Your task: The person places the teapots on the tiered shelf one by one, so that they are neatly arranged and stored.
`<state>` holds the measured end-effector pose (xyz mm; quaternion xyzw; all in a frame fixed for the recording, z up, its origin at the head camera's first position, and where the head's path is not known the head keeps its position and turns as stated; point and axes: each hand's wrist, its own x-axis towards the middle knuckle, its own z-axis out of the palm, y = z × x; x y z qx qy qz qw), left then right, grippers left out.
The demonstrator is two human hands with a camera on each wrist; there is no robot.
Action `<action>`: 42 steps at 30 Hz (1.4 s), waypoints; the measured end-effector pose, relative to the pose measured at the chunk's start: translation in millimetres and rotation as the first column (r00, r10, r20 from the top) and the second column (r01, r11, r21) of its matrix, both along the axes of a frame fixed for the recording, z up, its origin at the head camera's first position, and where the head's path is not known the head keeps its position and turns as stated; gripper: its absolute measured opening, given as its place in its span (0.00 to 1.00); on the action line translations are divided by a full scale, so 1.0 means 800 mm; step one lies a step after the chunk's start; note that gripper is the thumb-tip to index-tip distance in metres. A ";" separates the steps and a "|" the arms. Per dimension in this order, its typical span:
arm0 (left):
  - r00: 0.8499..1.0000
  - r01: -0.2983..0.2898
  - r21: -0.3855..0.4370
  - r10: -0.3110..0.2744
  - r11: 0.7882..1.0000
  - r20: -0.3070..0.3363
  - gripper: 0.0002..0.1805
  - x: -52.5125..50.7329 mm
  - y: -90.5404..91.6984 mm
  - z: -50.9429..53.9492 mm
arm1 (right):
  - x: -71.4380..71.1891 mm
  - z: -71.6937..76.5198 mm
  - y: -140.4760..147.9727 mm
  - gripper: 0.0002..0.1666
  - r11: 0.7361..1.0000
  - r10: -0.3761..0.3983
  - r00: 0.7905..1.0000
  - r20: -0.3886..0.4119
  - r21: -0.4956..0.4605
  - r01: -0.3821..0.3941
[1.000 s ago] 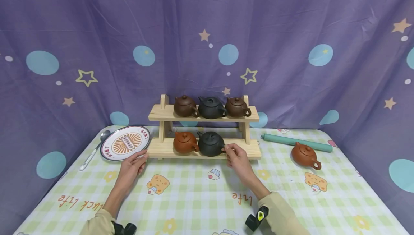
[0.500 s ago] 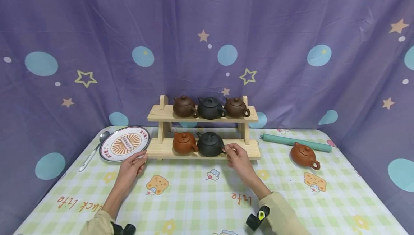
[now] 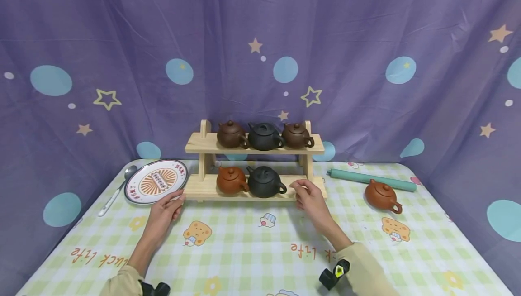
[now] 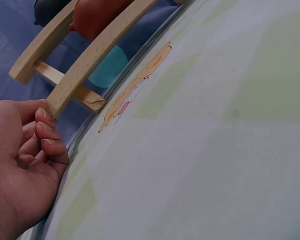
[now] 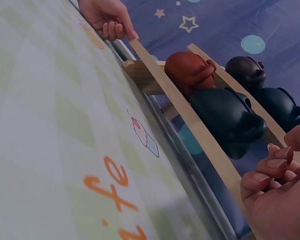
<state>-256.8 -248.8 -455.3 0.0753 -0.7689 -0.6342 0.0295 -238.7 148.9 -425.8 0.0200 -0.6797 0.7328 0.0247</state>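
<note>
A two-tier wooden display shelf [image 3: 277,151] stands at the table's back. Its lower tier bears an orange-brown teapot [image 3: 231,179] and a black teapot [image 3: 264,182] side by side. On the upper tier sit a dark brown teapot [image 3: 231,134], a black teapot [image 3: 263,136] and another dark brown teapot [image 3: 297,136]. My left hand [image 3: 163,211] pinches the lower tier's left front corner between thumb and index finger. Just right of the lower black teapot's handle, my right hand [image 3: 311,202] holds nothing, its fingers loosely curled; a small gap separates it from the handle.
A patterned oval plate [image 3: 156,182] and a spoon [image 3: 118,191] lie left of the shelf. To the right are a green rolled tube [image 3: 372,179] and an orange-brown teapot [image 3: 382,195] in front of it. A purple curtain [image 3: 260,24] hangs behind the table.
My right hand has let go of the lower black teapot's handle and drawn back a little to the right. The teapot stays on the tier. My left hand keeps its grip on the shelf.
</note>
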 end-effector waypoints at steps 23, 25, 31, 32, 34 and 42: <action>1.000 0.010 0.000 -0.010 1.000 0.006 0.27 0.000 -0.002 -0.001 | 0.018 -0.005 0.080 0.16 0.994 -0.057 0.998 -0.007 0.091 0.057; 1.000 0.010 0.005 -0.010 1.000 -0.001 0.27 0.000 -0.002 -0.002 | 0.021 -0.007 0.090 0.17 0.993 -0.066 0.998 -0.008 0.101 0.066; 1.000 0.006 0.011 -0.006 1.000 -0.004 0.26 -0.002 -0.001 -0.002 | 0.027 -0.013 0.116 0.18 0.987 -0.100 0.995 -0.019 0.128 0.102; 1.000 0.007 0.008 -0.007 1.000 -0.001 0.26 -0.002 -0.002 -0.002 | 0.028 -0.014 0.120 0.18 0.986 -0.105 0.994 -0.018 0.131 0.107; 1.000 0.007 0.003 -0.007 1.000 0.003 0.27 -0.002 -0.002 -0.002 | 0.030 -0.014 0.128 0.18 0.984 -0.111 0.994 -0.020 0.135 0.112; 1.000 0.007 -0.005 -0.007 1.000 -0.002 0.26 -0.002 -0.002 -0.002 | 0.039 -0.018 0.160 0.19 0.977 -0.135 0.990 -0.042 0.163 0.140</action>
